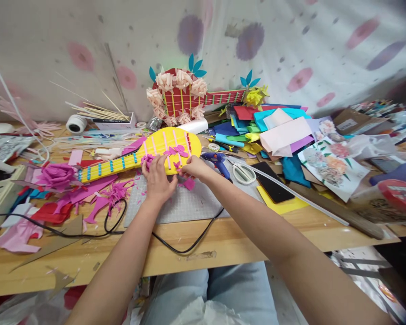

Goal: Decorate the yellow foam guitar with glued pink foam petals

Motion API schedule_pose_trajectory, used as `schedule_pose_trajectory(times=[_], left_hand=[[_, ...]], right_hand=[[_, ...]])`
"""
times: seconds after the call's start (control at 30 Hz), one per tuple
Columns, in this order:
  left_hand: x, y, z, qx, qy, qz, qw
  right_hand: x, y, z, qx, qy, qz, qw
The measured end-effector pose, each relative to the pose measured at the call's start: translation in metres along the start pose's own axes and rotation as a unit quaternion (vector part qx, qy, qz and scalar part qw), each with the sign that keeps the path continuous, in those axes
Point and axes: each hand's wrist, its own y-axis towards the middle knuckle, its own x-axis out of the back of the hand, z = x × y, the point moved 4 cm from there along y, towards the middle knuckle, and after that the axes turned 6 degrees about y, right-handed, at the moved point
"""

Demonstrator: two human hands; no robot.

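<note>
A yellow paper guitar [162, 146] with pink strings and blue frets lies across the wooden table, its body on a grey cutting mat [182, 203]. Magenta paper petals [177, 151] are stuck on the body. My left hand [157, 178] rests at the body's lower edge, fingers curled against a magenta paper flower [148, 160]. My right hand [194, 167] pinches at the guitar's edge beside a small magenta scrap [188, 183]. What the pinch holds is too small to name.
A red paper guitar [186, 97] with peach roses stands at the back. Coloured paper sheets [274, 128], scissors [243, 172], a blue glue gun [218, 160], a black phone [272, 180], a magenta rose [56, 175], black cable [115, 225] and paper scraps surround the mat.
</note>
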Motion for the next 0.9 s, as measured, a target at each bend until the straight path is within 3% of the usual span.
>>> schedule_pose_trajectory(times=[0.4,0.9], left_hand=[[-0.0021,0.0054,-0.0023,-0.021,0.018,0.051,0.998],[-0.0039,0.0084,-0.0032,-0.008,0.038,0.067,0.997]], right_hand=[[-0.0017,-0.0003,0.0020,-0.008,0.033,0.008,0.999],[-0.0027,-0.0012,0.0060,0.000,0.023,-0.007,1.000]])
